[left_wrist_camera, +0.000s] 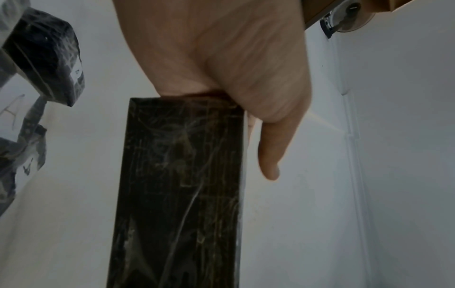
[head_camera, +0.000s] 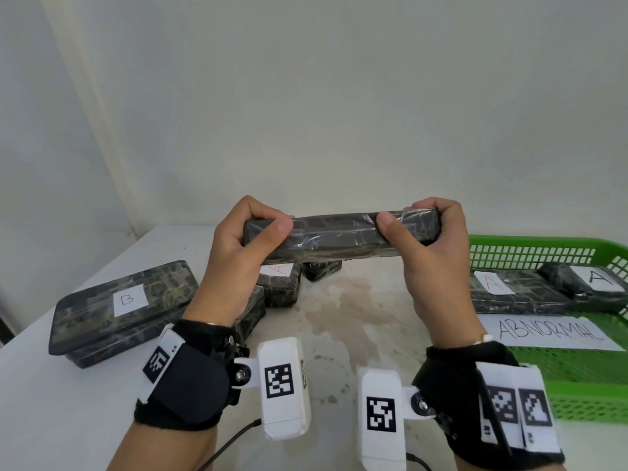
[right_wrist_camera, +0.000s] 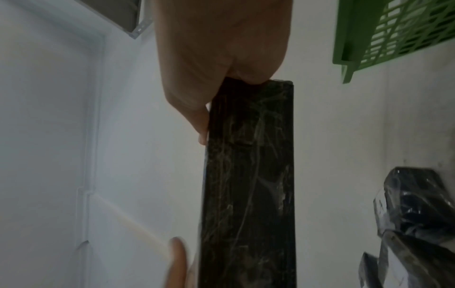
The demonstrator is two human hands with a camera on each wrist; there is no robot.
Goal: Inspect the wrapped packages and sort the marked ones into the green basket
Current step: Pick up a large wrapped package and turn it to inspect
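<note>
Head view. Both hands hold one wrapped package (head_camera: 339, 237) clear above the desk (head_camera: 339, 321), its long axis running left to right, a narrow edge turned toward the camera. The left hand (head_camera: 238, 249) pinches the left end with thumb in front and fingers curled behind; the right hand (head_camera: 435, 253) grips the right end likewise. No label shows on the visible faces. The green basket (head_camera: 543, 246), bearing an "ABNORMAL" sign (head_camera: 550, 333), sits at right and holds two packages marked A (head_camera: 530, 290). A package marked B (head_camera: 125, 307) lies on the desk at left.

Left wrist view. The left hand (left_wrist_camera: 221, 58) clasps the end of the package (left_wrist_camera: 177, 194), which extends away along the picture's vertical; further packages (left_wrist_camera: 44, 58) lie at left.

Right wrist view. The right hand (right_wrist_camera: 221, 48) clasps the opposite end of the package (right_wrist_camera: 248, 185); the basket (right_wrist_camera: 393, 33) is near.

Technique, as judged: roll the package about its long axis with matched end grips, so every broad face is read before sorting.
</note>
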